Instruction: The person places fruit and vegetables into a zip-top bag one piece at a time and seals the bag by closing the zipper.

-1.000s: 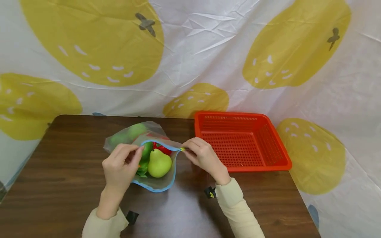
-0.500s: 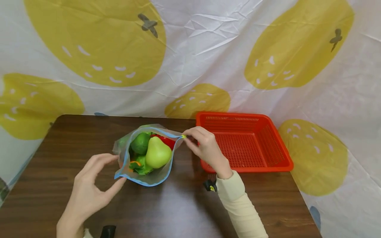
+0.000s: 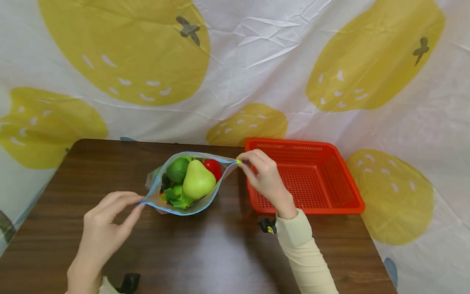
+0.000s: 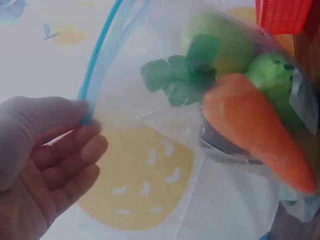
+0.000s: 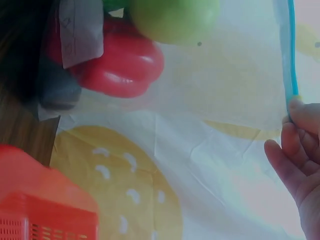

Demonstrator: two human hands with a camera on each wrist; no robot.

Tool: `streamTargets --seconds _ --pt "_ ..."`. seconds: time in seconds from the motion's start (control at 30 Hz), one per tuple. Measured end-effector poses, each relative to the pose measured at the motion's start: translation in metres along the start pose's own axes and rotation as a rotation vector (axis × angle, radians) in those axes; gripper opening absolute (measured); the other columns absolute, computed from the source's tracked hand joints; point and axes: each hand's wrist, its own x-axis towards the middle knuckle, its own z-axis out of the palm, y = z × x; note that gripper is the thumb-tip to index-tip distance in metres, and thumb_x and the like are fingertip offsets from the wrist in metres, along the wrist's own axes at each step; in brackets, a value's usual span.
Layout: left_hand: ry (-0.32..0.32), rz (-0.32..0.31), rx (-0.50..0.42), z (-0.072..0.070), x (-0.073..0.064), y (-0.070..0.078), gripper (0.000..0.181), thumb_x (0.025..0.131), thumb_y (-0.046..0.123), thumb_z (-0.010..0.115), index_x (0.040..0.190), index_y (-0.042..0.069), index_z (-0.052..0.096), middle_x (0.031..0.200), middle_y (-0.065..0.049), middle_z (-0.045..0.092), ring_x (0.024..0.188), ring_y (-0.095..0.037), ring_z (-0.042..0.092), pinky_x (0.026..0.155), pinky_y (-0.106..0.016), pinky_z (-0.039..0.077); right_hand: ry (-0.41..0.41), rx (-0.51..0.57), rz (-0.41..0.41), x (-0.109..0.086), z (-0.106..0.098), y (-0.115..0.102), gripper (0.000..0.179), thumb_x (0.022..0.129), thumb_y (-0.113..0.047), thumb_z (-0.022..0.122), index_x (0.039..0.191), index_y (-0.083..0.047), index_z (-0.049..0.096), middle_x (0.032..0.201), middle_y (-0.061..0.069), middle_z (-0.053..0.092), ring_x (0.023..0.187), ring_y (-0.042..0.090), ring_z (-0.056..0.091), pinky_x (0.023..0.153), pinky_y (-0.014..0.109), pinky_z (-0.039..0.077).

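Observation:
A clear zipper bag [image 3: 191, 211] with a blue rim stands with its mouth open. My left hand [image 3: 104, 228] pinches the left corner of that rim between thumb and fingers. At the opposite corner, my right hand [image 3: 265, 175] pinches the rim by the yellow slider [image 3: 238, 161]. Inside lie a green pear [image 3: 199, 179], a red bell pepper [image 3: 213, 169], a round dark green item [image 3: 178, 170] and some leafy greens [image 3: 180, 197]. Through the bag's side, the left wrist view shows a carrot [image 4: 255, 130] with green leaves and a dark item [image 4: 222, 141] beneath it.
A red perforated plastic basket [image 3: 360, 204] sits to the right of the bag on the brown wooden table [image 3: 205, 261]. A white cloth [image 3: 253, 73] printed with large yellow fruit hangs behind the table and along its right side.
My left hand has let go of the near rim, moved left and pinched the left corner. The bag's mouth is stretched wider. My right hand has risen slightly, still holding the slider end.

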Motion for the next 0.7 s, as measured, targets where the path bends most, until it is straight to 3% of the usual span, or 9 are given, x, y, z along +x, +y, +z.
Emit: streamTargets --seconds 0.43,0.7 --pt "0.133 0.019 0.069 -0.005 0.039 0.003 0.051 0.093 0.037 0.057 0.075 -0.01 0.067 0.072 -0.018 0.064 0.081 0.002 0.054 0.076 -0.006 0.039 0.098 0.01 0.031 0.011 -0.02 0.001 0.014 0.08 0.008 0.068 0.092 0.003 0.063 0.086 0.012 0.061 0.074 0.02 0.052 0.063 0.029 0.045" --pt "0.143 0.006 0.101 -0.005 0.053 -0.002 0.051 0.093 0.037 0.055 0.077 -0.01 0.066 0.075 -0.019 0.064 0.076 -0.004 0.054 0.075 -0.006 0.037 0.121 0.035 0.099 0.013 -0.033 -0.003 0.013 0.081 0.009 0.067 0.091 0.003 0.063 0.083 0.011 0.059 0.071 0.018 0.049 0.063 0.022 0.039"
